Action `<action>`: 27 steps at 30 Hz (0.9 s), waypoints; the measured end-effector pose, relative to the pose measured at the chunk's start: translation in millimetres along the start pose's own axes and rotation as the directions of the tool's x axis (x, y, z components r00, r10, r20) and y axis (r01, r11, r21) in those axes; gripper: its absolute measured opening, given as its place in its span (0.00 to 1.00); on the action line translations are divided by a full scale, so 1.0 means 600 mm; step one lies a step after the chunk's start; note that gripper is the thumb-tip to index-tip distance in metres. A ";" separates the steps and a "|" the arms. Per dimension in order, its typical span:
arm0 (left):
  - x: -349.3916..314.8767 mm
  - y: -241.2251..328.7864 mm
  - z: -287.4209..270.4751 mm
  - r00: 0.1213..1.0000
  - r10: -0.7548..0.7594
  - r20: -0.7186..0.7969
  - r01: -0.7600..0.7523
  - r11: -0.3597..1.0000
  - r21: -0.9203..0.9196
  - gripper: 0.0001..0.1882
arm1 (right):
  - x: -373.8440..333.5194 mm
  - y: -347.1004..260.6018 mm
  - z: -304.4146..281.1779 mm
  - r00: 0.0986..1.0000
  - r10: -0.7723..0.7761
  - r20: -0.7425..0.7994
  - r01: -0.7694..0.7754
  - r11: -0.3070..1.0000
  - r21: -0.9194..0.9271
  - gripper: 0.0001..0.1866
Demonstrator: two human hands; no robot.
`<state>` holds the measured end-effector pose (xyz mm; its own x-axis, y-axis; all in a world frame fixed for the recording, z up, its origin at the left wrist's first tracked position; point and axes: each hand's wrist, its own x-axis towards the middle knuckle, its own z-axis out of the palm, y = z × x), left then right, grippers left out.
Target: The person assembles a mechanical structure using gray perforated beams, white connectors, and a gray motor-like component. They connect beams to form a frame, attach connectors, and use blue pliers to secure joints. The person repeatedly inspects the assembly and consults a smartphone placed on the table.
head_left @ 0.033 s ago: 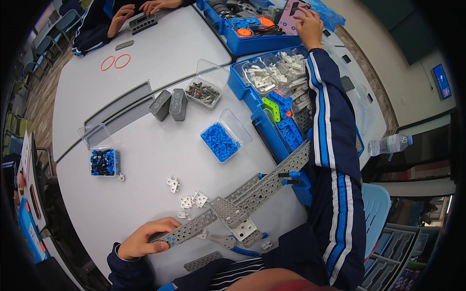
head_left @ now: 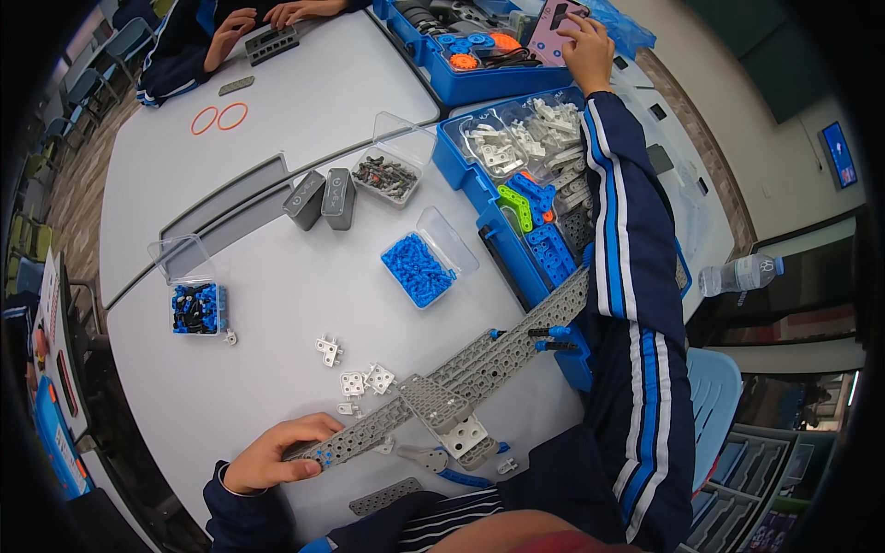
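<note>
My left hand (head_left: 288, 452) is closed around the near end of a long grey perforated beam assembly (head_left: 498, 364). The beams run up and right and pass under my right forearm. A grey plate and a white connector cross them near the middle, and black pins with blue ends stick out farther along. My right arm stretches to the far right, where my right hand (head_left: 588, 55) has its fingers apart against the face of a pink-screened phone (head_left: 550, 32). White corner connectors (head_left: 354, 383) lie beyond my left hand. A grey perforated plate (head_left: 385, 496) rests close to my body.
Clear boxes hold blue pins (head_left: 419, 269), grey pins (head_left: 387, 179) and blue-black pins (head_left: 193, 309). Two grey blocks (head_left: 338, 198) stand near them. An open blue case (head_left: 470, 184) of parts sits right. Across the table, another person's hands (head_left: 235, 35) touch a grey block. A bottle (head_left: 742, 274) is far right.
</note>
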<state>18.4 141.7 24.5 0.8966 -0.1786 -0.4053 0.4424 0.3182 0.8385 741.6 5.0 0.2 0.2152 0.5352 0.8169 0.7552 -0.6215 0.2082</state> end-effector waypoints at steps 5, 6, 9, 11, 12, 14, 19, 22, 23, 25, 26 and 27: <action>0.002 0.000 0.000 1.000 0.013 0.001 -0.013 1.000 0.009 0.18 | 0.001 0.002 0.001 1.000 0.008 -0.001 -0.008 1.000 -0.004 0.15; 0.007 -0.001 -0.004 1.000 0.013 -0.005 -0.013 1.000 0.014 0.18 | 0.009 0.006 0.002 1.000 0.004 -0.020 -0.004 1.000 -0.012 0.15; 0.008 0.000 -0.004 1.000 0.007 -0.005 -0.007 1.000 0.020 0.18 | 0.010 0.007 0.003 1.000 0.012 -0.019 -0.012 1.000 -0.011 0.15; 0.008 0.000 -0.005 1.000 0.014 -0.003 -0.014 0.999 0.032 0.18 | 0.011 0.008 0.004 1.000 0.019 -0.015 -0.020 1.000 -0.018 0.15; 0.008 0.000 -0.004 1.000 0.004 -0.006 -0.004 1.000 0.026 0.18 | 0.010 0.008 0.004 1.000 0.023 -0.013 -0.023 0.999 -0.022 0.15; 0.007 0.001 -0.004 1.000 0.003 -0.007 -0.003 1.000 0.025 0.18 | 0.010 0.008 0.003 1.000 0.026 -0.017 -0.026 0.999 -0.027 0.15; 0.007 0.001 -0.005 1.000 -0.002 -0.001 0.002 1.000 0.022 0.19 | 0.010 0.007 0.002 0.999 0.047 -0.003 -0.047 0.998 -0.045 0.14; 0.007 0.001 -0.004 1.000 -0.009 -0.003 0.009 1.000 0.010 0.19 | 0.010 0.008 0.002 0.999 0.050 -0.003 -0.050 0.997 -0.050 0.14; 0.007 0.001 -0.004 1.000 -0.001 0.000 0.001 1.000 0.008 0.19 | 0.010 0.008 0.002 0.999 0.051 -0.006 -0.051 0.998 -0.048 0.14; 0.007 0.002 -0.004 1.000 -0.008 -0.003 0.008 1.000 0.008 0.19 | 0.010 0.009 0.002 0.999 0.051 -0.011 -0.052 0.998 -0.037 0.14; 0.007 0.002 -0.004 1.000 -0.006 -0.002 0.006 1.000 0.009 0.19 | 0.010 0.008 0.001 0.999 0.050 -0.013 -0.051 0.998 -0.029 0.14; 0.006 0.003 -0.003 1.000 -0.007 -0.003 0.007 1.000 0.008 0.19 | 0.010 0.008 0.001 0.999 0.049 -0.016 -0.049 0.999 -0.021 0.13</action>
<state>22.6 143.4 23.5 0.8937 -0.1776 -0.4121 0.4482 0.3099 0.8385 747.0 5.6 5.8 0.2419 0.4950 0.8345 0.7306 -0.6589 0.1791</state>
